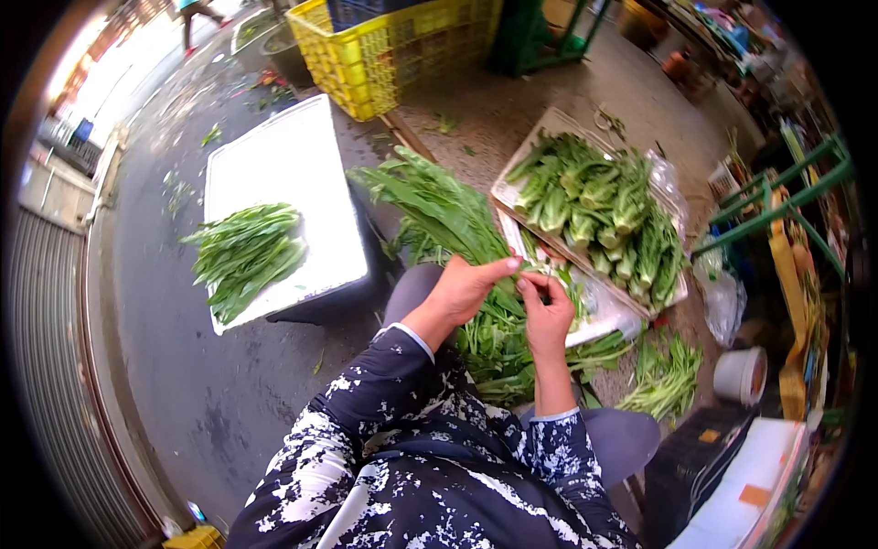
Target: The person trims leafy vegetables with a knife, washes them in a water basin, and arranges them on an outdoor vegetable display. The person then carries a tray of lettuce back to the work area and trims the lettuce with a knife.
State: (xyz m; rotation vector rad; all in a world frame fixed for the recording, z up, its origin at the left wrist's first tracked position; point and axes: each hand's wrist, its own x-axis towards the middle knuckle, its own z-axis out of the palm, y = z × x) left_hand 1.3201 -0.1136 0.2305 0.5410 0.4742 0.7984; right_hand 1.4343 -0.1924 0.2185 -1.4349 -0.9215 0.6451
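My left hand is closed around the stem end of a bunch of long leafy greens, like leaf lettuce, with the leaves pointing up and left. At the stem end, my right hand pinches a bit of the greens between thumb and fingers, close to my left thumb. More loose greens lie below, between my knees, partly hidden by my hands. To the left, a flat pile of long leafy greens rests on a white box top.
Trimmed lettuce heads fill a shallow crate at right. Loose stems lie on the ground near a small white tub. A yellow crate stands ahead, a green metal frame far right. Someone's legs show at top left.
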